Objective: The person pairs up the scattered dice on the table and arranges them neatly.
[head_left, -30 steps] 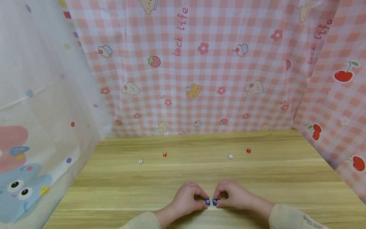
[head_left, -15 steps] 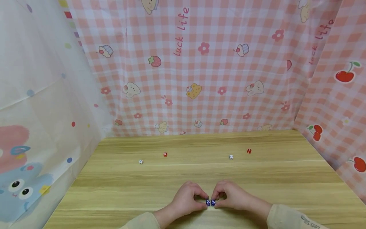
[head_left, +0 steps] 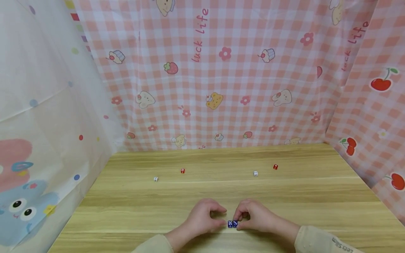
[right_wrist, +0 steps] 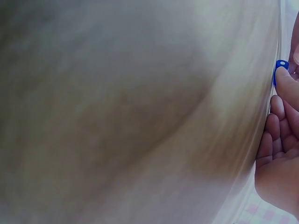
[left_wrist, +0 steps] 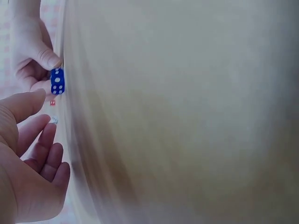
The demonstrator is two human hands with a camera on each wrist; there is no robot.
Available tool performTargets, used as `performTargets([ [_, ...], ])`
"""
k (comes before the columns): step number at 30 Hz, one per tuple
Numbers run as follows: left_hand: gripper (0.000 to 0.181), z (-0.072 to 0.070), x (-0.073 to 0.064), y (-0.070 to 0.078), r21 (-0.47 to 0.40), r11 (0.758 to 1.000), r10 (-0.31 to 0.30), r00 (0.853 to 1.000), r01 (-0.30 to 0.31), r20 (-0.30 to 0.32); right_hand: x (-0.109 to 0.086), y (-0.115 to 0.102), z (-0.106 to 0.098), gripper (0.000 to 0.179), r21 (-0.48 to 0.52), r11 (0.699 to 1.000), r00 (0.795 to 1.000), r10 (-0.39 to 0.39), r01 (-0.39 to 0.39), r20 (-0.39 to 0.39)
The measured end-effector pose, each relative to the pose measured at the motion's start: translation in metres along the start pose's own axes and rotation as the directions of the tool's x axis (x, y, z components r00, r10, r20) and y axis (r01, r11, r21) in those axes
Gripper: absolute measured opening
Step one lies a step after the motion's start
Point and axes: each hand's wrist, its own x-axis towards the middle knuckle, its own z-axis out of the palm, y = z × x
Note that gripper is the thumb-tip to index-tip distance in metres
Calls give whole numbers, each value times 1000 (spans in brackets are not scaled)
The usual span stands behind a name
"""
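Two blue dice with white dots sit side by side, touching, near the front of the wooden table (head_left: 202, 193). My left hand (head_left: 203, 217) is just left of the left blue die (head_left: 230, 224), with thumb and index finger spread apart and a small gap to the die. My right hand (head_left: 260, 215) pinches the right blue die (head_left: 235, 224) between thumb and index finger. In the left wrist view a blue die (left_wrist: 57, 81) shows beyond my parted left fingers. The right wrist view has a blue die (right_wrist: 281, 65) partly hidden by my right thumb.
Farther back on the left lie a white die (head_left: 156, 179) and a red die (head_left: 182, 171). Another white die (head_left: 255, 173) and red die (head_left: 275, 167) lie back right. A pink checked cloth (head_left: 190, 84) hangs behind the table; a pale curtain (head_left: 63, 116) is at left.
My right hand has brought its blue die leftward against the other one. My left thumb and finger have parted, let go of the left die and drawn slightly left.
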Motion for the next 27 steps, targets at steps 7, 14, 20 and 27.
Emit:
performTargets([
  [7, 26, -6, 2, -6, 3, 999, -34, 999, 34, -34, 0, 0, 1, 16, 9, 1000, 1000, 24, -24, 4],
  [14, 26, -15, 5, -12, -1, 1000, -12, 995, 12, -98, 1, 0, 1, 16, 9, 999, 999, 34, -34, 2],
  [20, 26, -24, 10, -19, -2, 999, -43, 988, 43, -145, 1, -2, 1, 16, 5, 1000, 1000, 29, -29, 1],
  [27, 25, -36, 14, -26, -18, 998, -64, 980, 62, -186, 0, -2, 1, 17, -4, 1000, 1000, 7, -7, -8],
])
